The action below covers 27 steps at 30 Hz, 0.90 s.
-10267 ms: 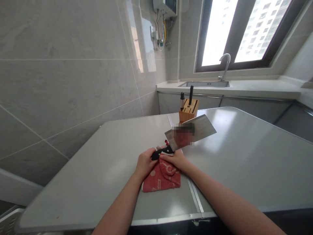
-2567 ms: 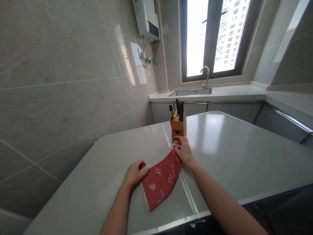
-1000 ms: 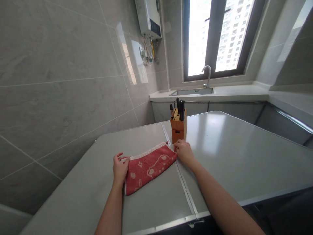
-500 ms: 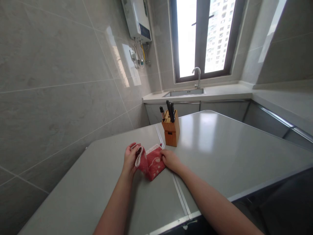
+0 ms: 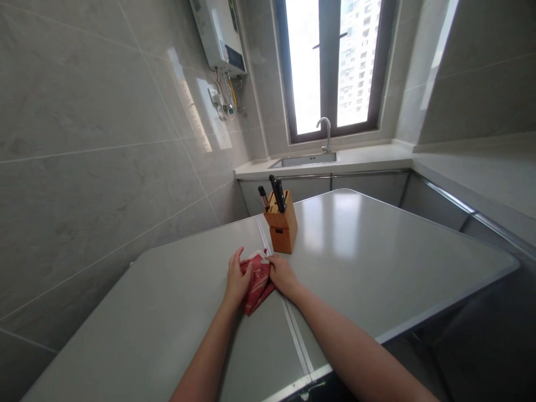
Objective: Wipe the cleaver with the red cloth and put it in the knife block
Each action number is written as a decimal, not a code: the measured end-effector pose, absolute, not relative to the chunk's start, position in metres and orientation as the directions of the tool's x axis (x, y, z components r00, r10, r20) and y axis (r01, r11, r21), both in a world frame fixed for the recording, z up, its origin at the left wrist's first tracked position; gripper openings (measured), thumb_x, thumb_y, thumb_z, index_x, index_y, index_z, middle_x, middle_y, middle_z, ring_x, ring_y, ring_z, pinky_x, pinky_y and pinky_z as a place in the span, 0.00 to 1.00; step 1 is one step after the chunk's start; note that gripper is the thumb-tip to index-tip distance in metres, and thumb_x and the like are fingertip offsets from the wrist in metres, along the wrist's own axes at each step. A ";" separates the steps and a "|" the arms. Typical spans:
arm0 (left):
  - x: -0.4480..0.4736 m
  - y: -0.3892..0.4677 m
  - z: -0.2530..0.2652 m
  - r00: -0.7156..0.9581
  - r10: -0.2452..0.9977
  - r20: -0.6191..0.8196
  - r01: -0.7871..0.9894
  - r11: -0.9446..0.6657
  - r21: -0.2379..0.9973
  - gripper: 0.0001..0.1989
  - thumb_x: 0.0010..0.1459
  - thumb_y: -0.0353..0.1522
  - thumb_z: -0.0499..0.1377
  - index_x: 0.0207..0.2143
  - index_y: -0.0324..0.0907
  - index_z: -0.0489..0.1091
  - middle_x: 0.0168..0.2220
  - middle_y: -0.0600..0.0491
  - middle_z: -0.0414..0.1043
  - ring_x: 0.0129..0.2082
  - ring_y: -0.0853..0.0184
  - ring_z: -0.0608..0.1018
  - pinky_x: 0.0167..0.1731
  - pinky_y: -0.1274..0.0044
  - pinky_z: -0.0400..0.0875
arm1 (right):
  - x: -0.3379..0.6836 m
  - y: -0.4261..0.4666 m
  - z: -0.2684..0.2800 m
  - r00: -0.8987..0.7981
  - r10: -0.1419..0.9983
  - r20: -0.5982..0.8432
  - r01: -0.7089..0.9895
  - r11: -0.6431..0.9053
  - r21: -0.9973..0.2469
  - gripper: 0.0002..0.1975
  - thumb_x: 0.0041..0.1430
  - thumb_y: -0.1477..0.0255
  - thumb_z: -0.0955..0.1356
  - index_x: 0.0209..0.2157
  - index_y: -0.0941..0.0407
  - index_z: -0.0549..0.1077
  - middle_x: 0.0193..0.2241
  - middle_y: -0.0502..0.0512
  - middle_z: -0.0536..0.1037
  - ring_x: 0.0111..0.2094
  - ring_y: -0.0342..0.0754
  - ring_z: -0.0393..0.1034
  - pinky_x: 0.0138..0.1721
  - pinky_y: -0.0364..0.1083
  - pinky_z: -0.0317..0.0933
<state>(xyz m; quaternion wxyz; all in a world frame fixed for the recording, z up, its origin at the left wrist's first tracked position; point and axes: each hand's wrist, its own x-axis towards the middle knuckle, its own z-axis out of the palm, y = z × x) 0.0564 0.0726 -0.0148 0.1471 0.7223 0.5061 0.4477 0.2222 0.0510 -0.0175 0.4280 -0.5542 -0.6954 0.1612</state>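
Your L hand [image 5: 238,282] is against the L side of the red patterned towel [image 5: 257,277], thumb & forefinger spread apart; can't see what your other L fingers do. Your R hand [image 5: 282,273] pinches the towel's R edge btwn thumb & fingers. Towel's folded in layers on the gray tabletop [image 5: 176,312], by the center seam [image 5: 296,338]. Wooden knife block [image 5: 285,237] stands upright just beyond, w/ black-handled knives [image 5: 279,195] in it. Sink [image 5: 305,160] & faucet [image 5: 328,137] in bkgd.
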 end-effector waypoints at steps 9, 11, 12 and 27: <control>0.006 0.053 -0.014 0.120 0.872 0.475 0.952 -0.237 0.195 0.14 0.59 0.36 0.54 0.43 0.45 0.76 0.55 0.43 0.65 0.56 0.52 0.65 0.55 0.58 0.60 | 0.223 0.040 -0.006 0.164 0.917 0.365 0.591 0.205 -0.781 0.14 0.59 0.77 0.57 0.38 0.53 0.72 0.30 0.51 0.77 0.33 0.46 0.71 0.35 0.43 0.56; 0.003 0.047 -0.016 0.089 0.887 0.453 0.963 -0.193 0.188 0.14 0.60 0.39 0.53 0.43 0.49 0.76 0.56 0.44 0.65 0.58 0.51 0.62 0.55 0.54 0.56 | 0.224 0.034 0.000 0.174 0.898 0.403 0.617 0.219 -0.756 0.13 0.60 0.74 0.57 0.40 0.53 0.71 0.27 0.51 0.76 0.31 0.47 0.70 0.35 0.44 0.56; 0.003 0.045 -0.016 0.082 0.894 0.440 0.965 -0.182 0.190 0.14 0.60 0.40 0.53 0.44 0.50 0.76 0.56 0.45 0.65 0.59 0.51 0.61 0.56 0.52 0.54 | 0.223 0.031 0.003 0.170 0.878 0.448 0.654 0.239 -0.717 0.12 0.61 0.71 0.59 0.41 0.54 0.71 0.26 0.51 0.75 0.30 0.48 0.69 0.36 0.45 0.56; 0.004 0.036 -0.015 0.155 0.920 0.360 0.951 -0.238 0.198 0.23 0.57 0.46 0.55 0.53 0.49 0.68 0.61 0.41 0.59 0.63 0.46 0.53 0.56 0.43 0.39 | 0.210 0.024 0.006 -0.320 0.890 0.325 0.856 0.419 -0.303 0.08 0.59 0.67 0.63 0.34 0.56 0.71 0.36 0.58 0.78 0.40 0.52 0.70 0.40 0.49 0.51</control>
